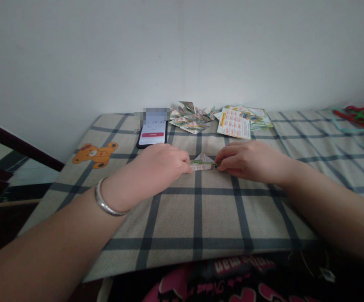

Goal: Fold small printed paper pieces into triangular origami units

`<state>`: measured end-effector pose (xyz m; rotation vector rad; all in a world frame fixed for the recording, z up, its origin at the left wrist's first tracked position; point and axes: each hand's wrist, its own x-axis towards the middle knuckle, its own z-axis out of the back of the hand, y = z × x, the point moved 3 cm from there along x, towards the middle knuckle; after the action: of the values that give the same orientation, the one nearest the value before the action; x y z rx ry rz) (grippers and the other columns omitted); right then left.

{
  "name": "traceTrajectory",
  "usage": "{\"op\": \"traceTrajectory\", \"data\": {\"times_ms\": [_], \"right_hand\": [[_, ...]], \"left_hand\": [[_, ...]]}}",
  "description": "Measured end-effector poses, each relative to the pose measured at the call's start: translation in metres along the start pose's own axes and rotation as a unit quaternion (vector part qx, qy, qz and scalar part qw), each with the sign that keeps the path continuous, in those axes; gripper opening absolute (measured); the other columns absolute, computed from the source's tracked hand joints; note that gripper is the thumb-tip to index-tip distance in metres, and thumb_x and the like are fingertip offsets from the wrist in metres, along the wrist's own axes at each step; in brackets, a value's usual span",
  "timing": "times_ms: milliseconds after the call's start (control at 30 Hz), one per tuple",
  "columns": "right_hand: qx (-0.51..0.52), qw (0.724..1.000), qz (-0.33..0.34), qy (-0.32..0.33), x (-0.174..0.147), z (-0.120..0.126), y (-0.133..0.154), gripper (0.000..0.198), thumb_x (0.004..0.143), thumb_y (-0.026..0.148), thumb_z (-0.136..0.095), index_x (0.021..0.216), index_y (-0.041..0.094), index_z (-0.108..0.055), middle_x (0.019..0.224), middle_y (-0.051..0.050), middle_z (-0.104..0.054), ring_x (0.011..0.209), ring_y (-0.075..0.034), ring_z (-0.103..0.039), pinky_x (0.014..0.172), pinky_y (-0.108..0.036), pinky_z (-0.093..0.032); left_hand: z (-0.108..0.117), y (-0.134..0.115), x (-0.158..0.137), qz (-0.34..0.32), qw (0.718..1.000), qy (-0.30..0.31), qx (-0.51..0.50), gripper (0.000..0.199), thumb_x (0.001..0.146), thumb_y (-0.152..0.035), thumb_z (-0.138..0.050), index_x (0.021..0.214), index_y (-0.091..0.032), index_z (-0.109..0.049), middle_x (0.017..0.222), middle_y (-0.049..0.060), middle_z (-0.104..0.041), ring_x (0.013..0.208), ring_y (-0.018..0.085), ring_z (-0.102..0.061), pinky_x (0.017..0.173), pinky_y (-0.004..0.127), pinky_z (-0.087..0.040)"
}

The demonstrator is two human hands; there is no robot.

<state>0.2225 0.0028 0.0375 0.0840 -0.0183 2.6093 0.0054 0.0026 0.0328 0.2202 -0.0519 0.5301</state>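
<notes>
Bear picture (95,154) left on worktop (177,218); phone (152,135) right of it, far side. Left hand's (159,165) grip pinches left end of folded paper (202,164), mid-worktop. Folded pieces (191,119) beyond. Sheets (235,123) farther right. Right hand's (251,160) grip pinches paper's right end. Red-green strings (362,117) far right.

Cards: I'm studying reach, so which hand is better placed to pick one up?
Probably the right hand: the cards lie just beyond it, while the left hand is farther off, near the phone. Both hold the folded paper.
</notes>
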Motion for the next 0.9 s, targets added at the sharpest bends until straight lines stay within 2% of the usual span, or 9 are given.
{"op": "traceTrajectory", "data": {"times_ms": [533,733,900], "right_hand": [[0.014,1.000,-0.026,-0.006,-0.007,0.006,-0.004,0.022,0.082,0.012,-0.059,0.091,0.026,-0.074,0.099,0.001,-0.071,0.082,-0.012,-0.065,0.061,-0.024,-0.041],[0.017,0.999,-0.035,-0.007,-0.009,0.005,-0.007,0.022,0.083,0.015,-0.060,0.092,0.028,-0.075,0.100,0.002,-0.071,0.082,-0.013,-0.065,0.062,-0.024,-0.041],[0.036,0.999,-0.037,-0.008,-0.009,0.002,-0.012,0.019,0.081,0.014,-0.057,0.087,0.024,-0.072,0.101,0.000,-0.069,0.084,-0.014,-0.063,0.065,-0.025,-0.042]], "left_hand": [[-0.005,0.009,-0.003,0.008,0.998,0.026,-0.059,0.025,0.088,-0.011,-0.053,0.094,-0.025,-0.073,0.101,-0.002,-0.071,0.095,0.015,-0.065,0.084,0.029,-0.049],[-0.007,0.011,-0.005,0.004,0.997,0.005,-0.073,0.030,0.088,-0.007,-0.048,0.091,-0.023,-0.073,0.097,-0.001,-0.072,0.094,0.013,-0.065,0.086,0.027,-0.049],[-0.006,0.011,-0.004,0.003,0.997,0.000,-0.073,0.029,0.087,-0.008,-0.047,0.088,-0.022,-0.072,0.094,-0.001,-0.071,0.093,0.014,-0.064,0.086,0.028,-0.049]]}}
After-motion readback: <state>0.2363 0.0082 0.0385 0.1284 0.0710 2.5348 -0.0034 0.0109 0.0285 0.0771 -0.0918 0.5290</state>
